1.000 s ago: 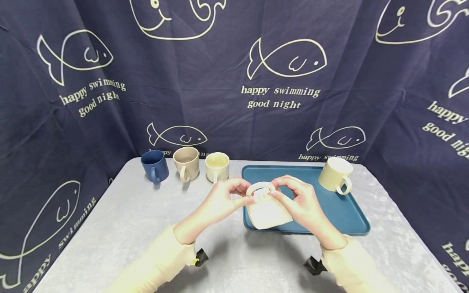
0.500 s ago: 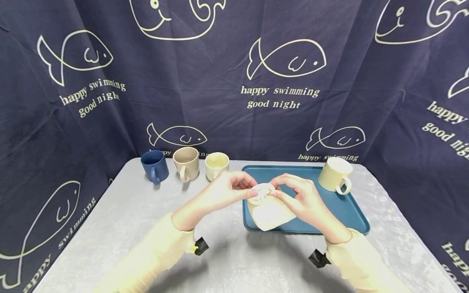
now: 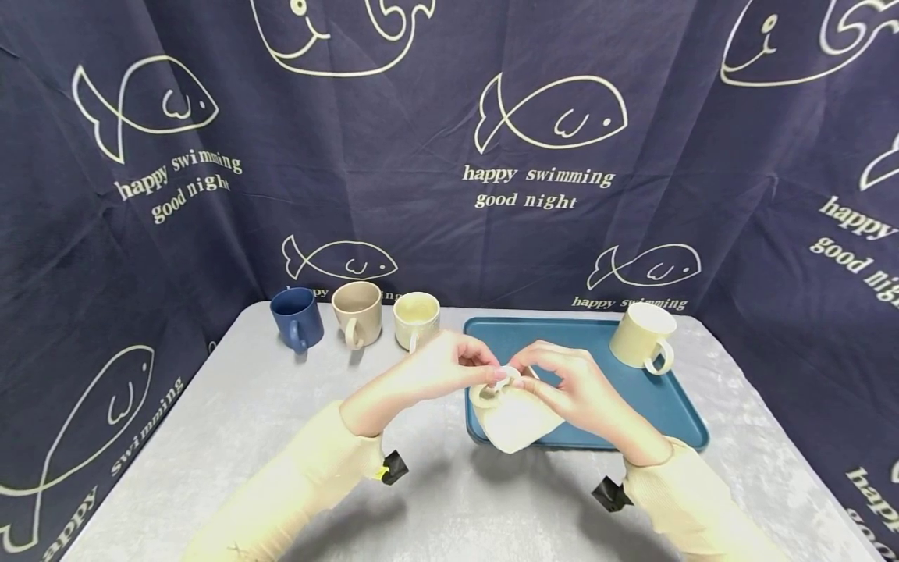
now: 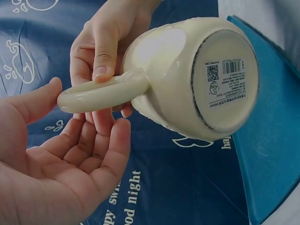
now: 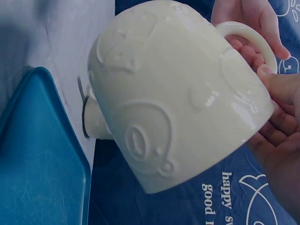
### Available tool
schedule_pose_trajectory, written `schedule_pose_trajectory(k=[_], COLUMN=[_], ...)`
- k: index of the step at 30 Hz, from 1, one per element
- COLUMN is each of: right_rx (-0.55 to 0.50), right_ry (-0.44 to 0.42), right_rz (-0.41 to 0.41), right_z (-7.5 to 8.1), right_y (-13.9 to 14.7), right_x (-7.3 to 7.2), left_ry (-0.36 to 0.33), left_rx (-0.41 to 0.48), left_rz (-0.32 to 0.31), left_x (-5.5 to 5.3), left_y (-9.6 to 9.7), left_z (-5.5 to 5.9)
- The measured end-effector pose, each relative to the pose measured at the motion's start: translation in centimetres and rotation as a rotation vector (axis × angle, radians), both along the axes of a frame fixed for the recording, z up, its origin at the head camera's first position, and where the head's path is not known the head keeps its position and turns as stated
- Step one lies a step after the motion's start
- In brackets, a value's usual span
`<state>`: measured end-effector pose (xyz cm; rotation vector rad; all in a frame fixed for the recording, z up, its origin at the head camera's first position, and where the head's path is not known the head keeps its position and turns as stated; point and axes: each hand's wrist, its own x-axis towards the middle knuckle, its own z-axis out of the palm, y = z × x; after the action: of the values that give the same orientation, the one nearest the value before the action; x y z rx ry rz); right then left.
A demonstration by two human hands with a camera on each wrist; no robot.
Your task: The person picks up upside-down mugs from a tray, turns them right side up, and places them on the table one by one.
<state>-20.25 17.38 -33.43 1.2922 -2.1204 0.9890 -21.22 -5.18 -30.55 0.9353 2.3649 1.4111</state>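
A cream mug (image 3: 520,421) with raised cartoon patterns is held tilted over the front left of the tray. Its flat base, facing the left wrist camera, carries a printed label (image 4: 225,77). My right hand (image 3: 576,390) pinches the handle (image 4: 105,96) close to the body, thumb on top. At the handle's outer end is my left hand (image 3: 445,363); its thumb tip sits against the edge and its curled fingers lie behind the loop. The right wrist view shows the mug's patterned side, with my left hand (image 5: 248,14) beyond the handle.
A blue tray (image 3: 562,336) lies under and behind the hands, with a pale yellow mug (image 3: 632,339) at its back right. Left of it stand a navy mug (image 3: 295,312), a beige mug (image 3: 361,320) and a light yellow mug (image 3: 416,320). A dark printed curtain (image 3: 421,156) hangs behind.
The mug's handle has turned from a wide arc to a narrower view, and its body has shifted slightly down. My left hand has moved right, closer to my right hand.
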Motion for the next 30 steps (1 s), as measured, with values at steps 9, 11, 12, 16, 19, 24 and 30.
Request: schedule_pose_trajectory(k=[9,11,12,16,19,24,30], right_rx=[0.006,0.02,0.028,0.052,0.063,0.073,0.091], right_ry=[0.022,-0.006,-0.023,-0.053,-0.053,-0.033,-0.024], right_rz=[0.048,0.043,0.039,0.014,-0.003,-0.009,-0.008], right_z=[-0.4,-0.5,-0.6,-0.5,-0.5,-0.4,-0.6], right_y=[0.0,0.0,0.0,-0.1,-0.2,-0.3,-0.4], right_x=[-0.2,-0.2,-0.1,0.2,0.2,0.2,0.1], left_ry=[-0.163,-0.175,-0.179,-0.185,-0.188,-0.194,-0.24], left_rx=[-0.01,-0.008,-0.004,0.022,0.04,0.041,0.082], left_rz=[-0.075,-0.088,-0.093,-0.098,-0.089,-0.055,-0.036], left_x=[-0.1,0.0,0.0,0.4,0.6,0.9,1.0], left_y=[0.3,0.3,0.3,0.3,0.3,0.2,0.0], left_z=[-0.5,-0.6,-0.7,-1.1,-1.4,-1.5,-2.1])
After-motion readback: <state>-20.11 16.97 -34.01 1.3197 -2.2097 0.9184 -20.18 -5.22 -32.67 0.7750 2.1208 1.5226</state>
